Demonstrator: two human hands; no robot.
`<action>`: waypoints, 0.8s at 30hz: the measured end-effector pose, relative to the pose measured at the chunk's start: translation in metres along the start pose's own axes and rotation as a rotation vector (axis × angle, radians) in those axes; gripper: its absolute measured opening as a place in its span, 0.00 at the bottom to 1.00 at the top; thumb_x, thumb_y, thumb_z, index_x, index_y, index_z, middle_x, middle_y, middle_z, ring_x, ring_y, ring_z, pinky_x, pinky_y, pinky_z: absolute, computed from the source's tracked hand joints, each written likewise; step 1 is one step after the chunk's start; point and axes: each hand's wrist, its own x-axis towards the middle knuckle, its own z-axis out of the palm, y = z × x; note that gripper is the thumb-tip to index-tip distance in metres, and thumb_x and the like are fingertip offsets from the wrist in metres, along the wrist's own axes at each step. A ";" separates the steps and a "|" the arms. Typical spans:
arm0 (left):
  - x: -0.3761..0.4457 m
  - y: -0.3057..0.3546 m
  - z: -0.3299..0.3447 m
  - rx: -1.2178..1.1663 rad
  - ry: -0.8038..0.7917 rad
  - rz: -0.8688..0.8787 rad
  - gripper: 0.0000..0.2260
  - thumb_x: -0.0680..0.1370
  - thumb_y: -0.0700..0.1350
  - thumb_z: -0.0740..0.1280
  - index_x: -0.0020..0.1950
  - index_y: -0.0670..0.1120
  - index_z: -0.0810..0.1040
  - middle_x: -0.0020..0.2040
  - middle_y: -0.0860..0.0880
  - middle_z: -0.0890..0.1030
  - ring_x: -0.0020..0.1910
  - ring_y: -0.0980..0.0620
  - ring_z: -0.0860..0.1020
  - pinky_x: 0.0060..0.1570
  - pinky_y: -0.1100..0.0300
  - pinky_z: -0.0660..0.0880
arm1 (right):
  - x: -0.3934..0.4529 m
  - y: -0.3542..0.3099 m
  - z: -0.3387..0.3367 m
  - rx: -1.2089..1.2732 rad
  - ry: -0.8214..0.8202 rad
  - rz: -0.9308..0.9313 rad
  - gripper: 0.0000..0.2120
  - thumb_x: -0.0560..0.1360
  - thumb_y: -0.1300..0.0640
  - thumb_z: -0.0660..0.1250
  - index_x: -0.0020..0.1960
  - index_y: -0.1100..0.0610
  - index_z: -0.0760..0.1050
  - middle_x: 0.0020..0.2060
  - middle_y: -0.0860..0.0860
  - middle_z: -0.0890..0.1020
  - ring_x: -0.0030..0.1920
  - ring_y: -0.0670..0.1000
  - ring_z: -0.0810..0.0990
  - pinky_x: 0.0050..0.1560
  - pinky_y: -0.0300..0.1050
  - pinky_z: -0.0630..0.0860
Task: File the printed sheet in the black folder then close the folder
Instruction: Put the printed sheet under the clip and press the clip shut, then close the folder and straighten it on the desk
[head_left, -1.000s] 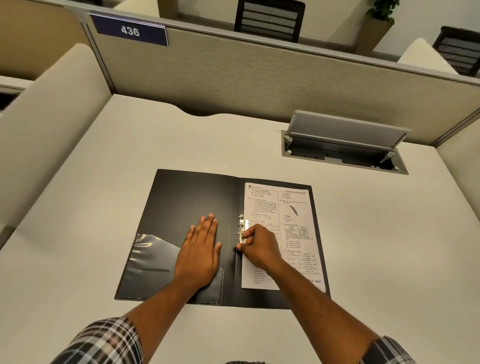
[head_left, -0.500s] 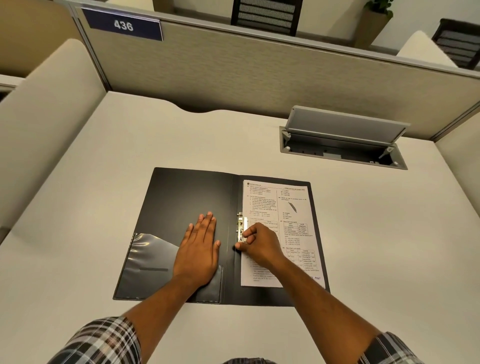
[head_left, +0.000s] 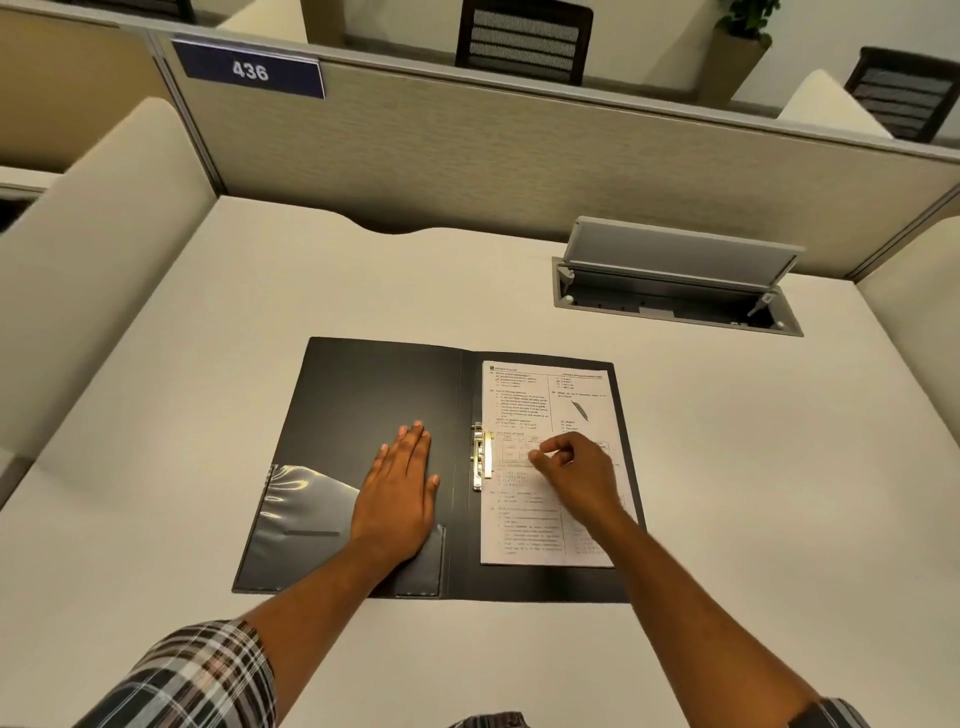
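Note:
The black folder (head_left: 363, 395) lies open and flat on the desk. The printed sheet (head_left: 540, 405) rests on its right half, its left edge under the metal clip (head_left: 482, 457) beside the spine. My left hand (head_left: 397, 496) lies flat, fingers together, on the folder's left half just above the clear plastic pocket (head_left: 301, 514). Over the middle of the sheet, a little right of the clip, my right hand (head_left: 574, 467) hovers with its fingers curled loosely and nothing in them.
A grey cable box (head_left: 675, 291) with its lid raised is set into the desk behind the folder at the right. A fabric partition (head_left: 519, 156) with a sign reading 436 closes the back. Low cream dividers stand at both sides.
My right hand has let go of the clip and moved right, onto the sheet. The clip lies flat against the paper. My left hand has stayed put.

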 end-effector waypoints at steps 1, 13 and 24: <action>0.000 0.001 -0.002 -0.003 0.008 0.003 0.30 0.82 0.60 0.47 0.81 0.49 0.48 0.82 0.50 0.50 0.81 0.49 0.49 0.77 0.54 0.43 | 0.001 0.007 -0.009 -0.020 0.035 0.001 0.09 0.76 0.47 0.74 0.51 0.49 0.78 0.45 0.43 0.82 0.43 0.48 0.82 0.43 0.36 0.75; -0.007 -0.051 -0.072 0.055 0.314 -0.388 0.20 0.77 0.43 0.65 0.67 0.36 0.70 0.65 0.35 0.74 0.64 0.34 0.72 0.65 0.40 0.69 | 0.007 0.065 -0.061 -0.274 0.244 0.102 0.21 0.76 0.47 0.74 0.63 0.59 0.78 0.59 0.57 0.82 0.55 0.60 0.83 0.55 0.53 0.79; -0.032 -0.093 -0.088 -0.097 0.236 -0.789 0.15 0.81 0.44 0.60 0.66 0.42 0.75 0.65 0.35 0.73 0.65 0.32 0.69 0.62 0.37 0.69 | 0.014 0.064 -0.071 -0.111 0.211 0.168 0.17 0.79 0.53 0.69 0.34 0.57 0.72 0.30 0.53 0.78 0.30 0.50 0.77 0.33 0.40 0.69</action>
